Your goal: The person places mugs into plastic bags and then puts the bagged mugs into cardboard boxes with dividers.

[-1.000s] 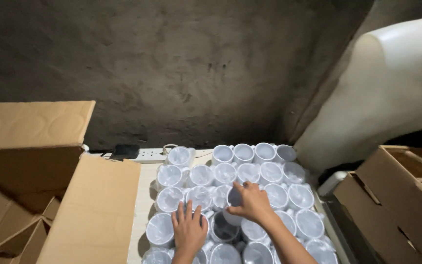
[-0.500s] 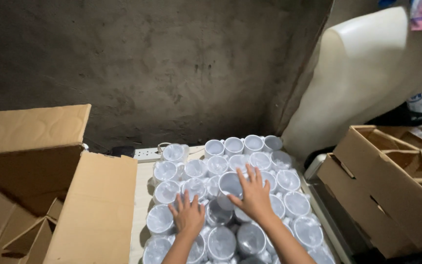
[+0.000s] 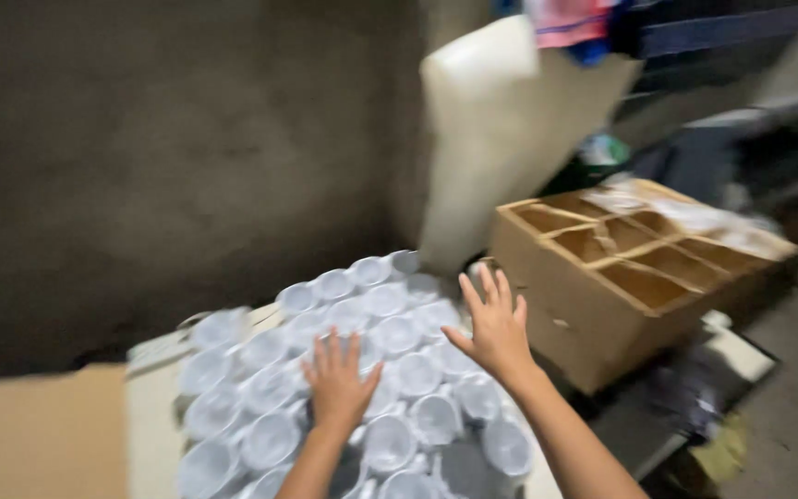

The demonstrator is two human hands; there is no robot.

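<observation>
1. The left hand [image 3: 339, 383] is spread wide with fingers apart, palm down over the clear cups [image 3: 362, 370]; it holds nothing.
2. The right hand [image 3: 494, 323] is also wide and holds nothing, hovering above the cups' right edge.
3. The cups stand packed close in rows on a white table [image 3: 150, 416], mouths up.
4. A cardboard box with dividers [image 3: 621, 268] sits just right of the cups.
5. A cardboard flap [image 3: 39, 434] lies at the left; the picture is blurred.
</observation>
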